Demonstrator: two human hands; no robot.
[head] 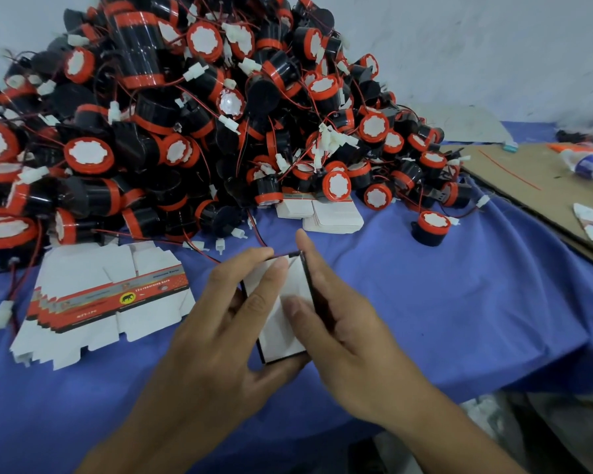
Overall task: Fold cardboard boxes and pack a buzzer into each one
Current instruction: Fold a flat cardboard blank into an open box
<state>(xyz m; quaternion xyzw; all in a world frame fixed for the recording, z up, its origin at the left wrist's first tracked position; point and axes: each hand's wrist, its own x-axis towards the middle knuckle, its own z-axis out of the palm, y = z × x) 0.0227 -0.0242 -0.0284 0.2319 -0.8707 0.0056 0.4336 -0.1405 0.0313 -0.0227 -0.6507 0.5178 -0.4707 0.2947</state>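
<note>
Left hand (216,326), right hand (339,323) round box (279,340)

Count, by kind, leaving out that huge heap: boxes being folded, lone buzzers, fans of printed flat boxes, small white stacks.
Box being folded: 1
Lone buzzer: 1
Fan of printed flat boxes: 1
Small white stacks: 2
Total: 5

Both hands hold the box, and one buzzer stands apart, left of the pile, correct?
No. The head view shows the lone buzzer apart to the right of the pile, not left. The left hand and right hand do hold the box.
</note>
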